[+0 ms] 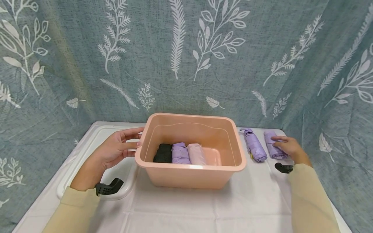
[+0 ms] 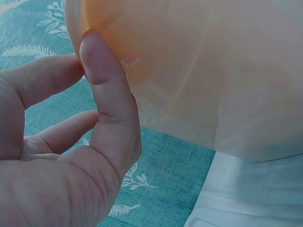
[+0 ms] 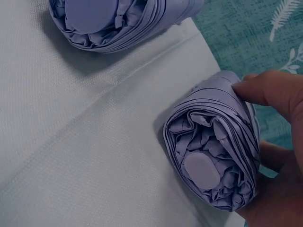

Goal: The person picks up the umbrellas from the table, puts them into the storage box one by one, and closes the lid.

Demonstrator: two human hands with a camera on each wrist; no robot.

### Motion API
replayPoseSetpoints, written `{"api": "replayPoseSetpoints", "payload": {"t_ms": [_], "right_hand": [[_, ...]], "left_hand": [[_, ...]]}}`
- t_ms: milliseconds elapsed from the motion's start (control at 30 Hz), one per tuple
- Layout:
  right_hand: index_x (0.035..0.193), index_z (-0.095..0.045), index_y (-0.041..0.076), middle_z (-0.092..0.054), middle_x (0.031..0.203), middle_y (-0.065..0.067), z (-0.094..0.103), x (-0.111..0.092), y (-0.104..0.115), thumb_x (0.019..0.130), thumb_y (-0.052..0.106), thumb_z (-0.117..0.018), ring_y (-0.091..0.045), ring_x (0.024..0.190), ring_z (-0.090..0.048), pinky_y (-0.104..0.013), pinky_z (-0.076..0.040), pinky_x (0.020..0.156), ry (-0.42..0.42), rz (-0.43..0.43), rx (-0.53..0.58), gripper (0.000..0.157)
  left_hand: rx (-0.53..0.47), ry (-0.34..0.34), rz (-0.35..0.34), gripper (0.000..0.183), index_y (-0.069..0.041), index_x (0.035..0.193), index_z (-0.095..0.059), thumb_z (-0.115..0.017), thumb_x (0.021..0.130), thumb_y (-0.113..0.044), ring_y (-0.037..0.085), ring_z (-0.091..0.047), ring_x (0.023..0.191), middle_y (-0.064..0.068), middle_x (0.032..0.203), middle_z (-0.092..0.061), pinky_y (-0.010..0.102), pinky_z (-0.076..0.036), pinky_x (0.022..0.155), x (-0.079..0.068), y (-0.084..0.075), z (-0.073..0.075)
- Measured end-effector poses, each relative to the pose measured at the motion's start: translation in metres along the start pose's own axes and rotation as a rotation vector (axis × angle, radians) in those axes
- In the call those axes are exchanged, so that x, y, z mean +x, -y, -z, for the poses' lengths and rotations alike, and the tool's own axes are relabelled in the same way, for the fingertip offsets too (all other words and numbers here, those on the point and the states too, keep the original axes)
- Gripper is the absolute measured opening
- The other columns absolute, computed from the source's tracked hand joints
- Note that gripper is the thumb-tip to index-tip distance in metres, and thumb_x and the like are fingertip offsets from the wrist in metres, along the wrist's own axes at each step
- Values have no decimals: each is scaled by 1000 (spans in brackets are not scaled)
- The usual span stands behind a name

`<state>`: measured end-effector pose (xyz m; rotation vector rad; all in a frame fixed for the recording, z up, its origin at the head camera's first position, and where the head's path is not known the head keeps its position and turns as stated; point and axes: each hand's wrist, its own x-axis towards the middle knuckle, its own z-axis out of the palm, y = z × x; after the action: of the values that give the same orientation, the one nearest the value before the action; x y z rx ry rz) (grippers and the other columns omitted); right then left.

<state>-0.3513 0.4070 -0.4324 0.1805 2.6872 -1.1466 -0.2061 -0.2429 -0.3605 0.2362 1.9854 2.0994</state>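
White-clothed desk (image 1: 175, 212): one peach bin (image 1: 186, 178), pinched at the rim (image 1: 138, 157) by the left grip (image 1: 115, 148); three bundles (image 1: 180, 154) contained; rightward, two purple umbrellas (image 1: 255, 147), the outer umbrella (image 1: 273, 149) held in the half-closed right grip (image 1: 289, 148).

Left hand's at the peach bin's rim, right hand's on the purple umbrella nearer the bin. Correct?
Wrong umbrella: the right hand is on the purple umbrella farther from the peach bin, per the head view. The left hand is at the rim, yes.
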Motion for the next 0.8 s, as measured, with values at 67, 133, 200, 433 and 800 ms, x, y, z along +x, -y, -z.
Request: {"api": "replayPoseSetpoints", "payload": {"t_ms": [67, 133, 200, 433, 800], "right_hand": [[153, -44, 3, -25, 162, -34, 0, 0, 0, 100, 24, -64, -46, 142, -33, -45, -41, 102, 4, 12, -20, 61], [153, -44, 3, -24, 162, -35, 1, 0, 0, 99, 26, -66, -48, 143, -32, -49, -42, 105, 11, 11, -33, 63], [153, -44, 4, -22, 163, -35, 2, 1, -1, 98, 31, -68, -51, 145, -30, -54, -41, 109, 17, 4, -49, 66], [153, -45, 6, -21, 162, -35, 0, 2, 0, 97, 40, -68, -55, 147, -25, -63, -34, 117, 9, -19, -133, 70], [149, -50, 4, -26, 158, -38, -10, 4, 5, 99, 30, -67, -56, 148, -22, -66, -25, 121, -57, -25, -205, 59]], "left_hand": [[-3, 4, -4, 69, 2, 158, -35, -66, 97, 0, 12, -71, 97, 0, 117, -61, 32, -64, 79, 0, 0, 0], [-7, 7, -7, 67, 0, 157, -37, -67, 97, 0, 12, -71, 97, 0, 116, -61, 32, -64, 79, 0, 1, 0], [-15, 13, -15, 66, -1, 156, -39, -67, 97, 0, 12, -72, 97, 1, 116, -61, 32, -64, 79, 0, 2, 0], [-7, 23, -4, 65, -1, 157, -38, -66, 97, 0, 12, -72, 96, 1, 117, -61, 32, -64, 79, 1, 0, 2], [7, 11, 52, 73, 1, 160, -29, -67, 97, -2, 11, -72, 94, 0, 117, -60, 31, -64, 79, -1, -6, 0]]}}
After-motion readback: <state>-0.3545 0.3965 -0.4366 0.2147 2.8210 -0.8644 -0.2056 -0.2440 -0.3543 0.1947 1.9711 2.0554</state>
